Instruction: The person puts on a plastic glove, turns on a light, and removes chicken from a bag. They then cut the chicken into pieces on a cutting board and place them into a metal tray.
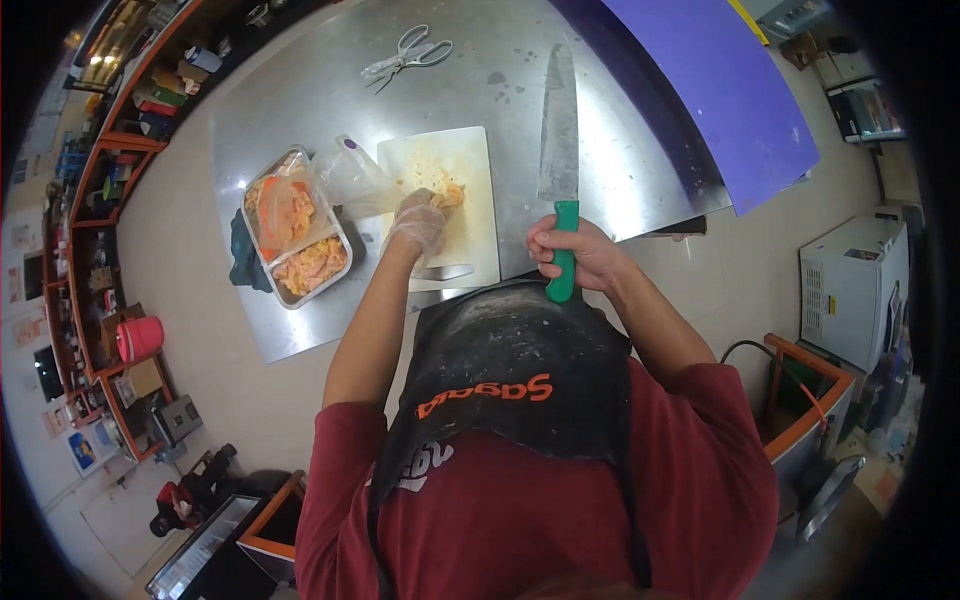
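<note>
My left hand [417, 222], in a clear plastic glove, is closed on a piece of raw meat [447, 197] over the white cutting board [478, 160]. My right hand [582, 250] is bare and wraps round the green handle of a large knife [560, 130], whose broad blade points away from me, to the right of the board. Left of the board stands a metal tray [343, 262] of raw meat pieces [312, 265], partly covered by a plastic bag. More clear plastic [355, 180] lies between tray and board.
Scissors [408, 58] lie at the back of the steel table [300, 80]. A dark cloth [247, 262] sits beside the tray's left side. A purple sheet [735, 100] is at the right. Orange-edged shelves [100, 220] line the left, and a white appliance [850, 285] stands at the far right.
</note>
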{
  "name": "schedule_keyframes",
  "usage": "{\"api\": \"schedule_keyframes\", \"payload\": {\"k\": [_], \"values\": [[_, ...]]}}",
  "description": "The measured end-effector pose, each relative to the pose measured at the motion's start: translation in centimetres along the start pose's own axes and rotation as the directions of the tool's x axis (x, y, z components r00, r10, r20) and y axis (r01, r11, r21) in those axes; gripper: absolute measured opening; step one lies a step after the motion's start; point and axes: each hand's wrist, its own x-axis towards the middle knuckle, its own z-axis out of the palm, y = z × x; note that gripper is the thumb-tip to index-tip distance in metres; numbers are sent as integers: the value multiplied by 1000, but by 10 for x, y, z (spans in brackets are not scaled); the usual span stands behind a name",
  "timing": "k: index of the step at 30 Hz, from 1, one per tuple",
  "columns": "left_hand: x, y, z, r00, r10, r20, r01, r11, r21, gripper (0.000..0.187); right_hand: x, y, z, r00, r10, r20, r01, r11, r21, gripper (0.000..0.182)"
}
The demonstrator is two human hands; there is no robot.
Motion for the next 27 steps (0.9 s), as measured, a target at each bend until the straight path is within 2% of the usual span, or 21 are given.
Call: {"api": "schedule_keyframes", "payload": {"k": [3, 4, 5, 7, 10, 13, 16, 19, 22, 25, 27], "values": [[-10, 18, -19, 997, -47, 67, 59, 978, -201, 35, 4, 0, 0, 1000, -4, -20, 2, 996, -84, 26], [-13, 20, -23, 999, -22, 37, 31, 968, -250, 34, 6, 0, -1, 1000, -5, -23, 3, 995, -105, 33], [-15, 22, -26, 999, -29, 14, 32, 965, -259, 34, 6, -1, 0, 997, -18, -79, -3, 966, -258, 36], [-18, 26, -35, 997, -71, -22, 64, 969, -238, 34, 7, -6, 4, 981, -75, -180, -35, 840, -541, 44], [-13, 9, -25, 998, -66, -12, 62, 971, -231, 41, 12, -1, -7, 986, -44, -161, -103, 597, -795, 53], [-2, -23, 14, 993, -115, 25, 115, 918, -378, 50, 28, 21, -1, 960, -5, -280, -230, 557, -798, 60], [-9, -24, 13, 981, -196, -2, 160, 809, -566, 42, 49, 30, -7, 963, 53, -263, -255, 482, -838, 67], [-22, -25, 9, 971, -240, -14, 192, 807, -558, 37, 78, 62, -50, 981, -177, -84, -52, 179, -982, 70], [-33, -28, 5, 971, -240, -2, 214, 871, -443, 32, 64, 54, -57, 903, -404, -146, -137, 50, -989, 73], [-40, -28, 2, 974, -223, 40, 223, 913, -341, 29, 32, 10, -24, 938, -70, -339, -318, 208, -925, 73], [-38, -26, 3, 975, -205, 81, 220, 938, -268, 28, 21, 4, -7, 942, 7, -334, -327, 231, -916, 72]]}}
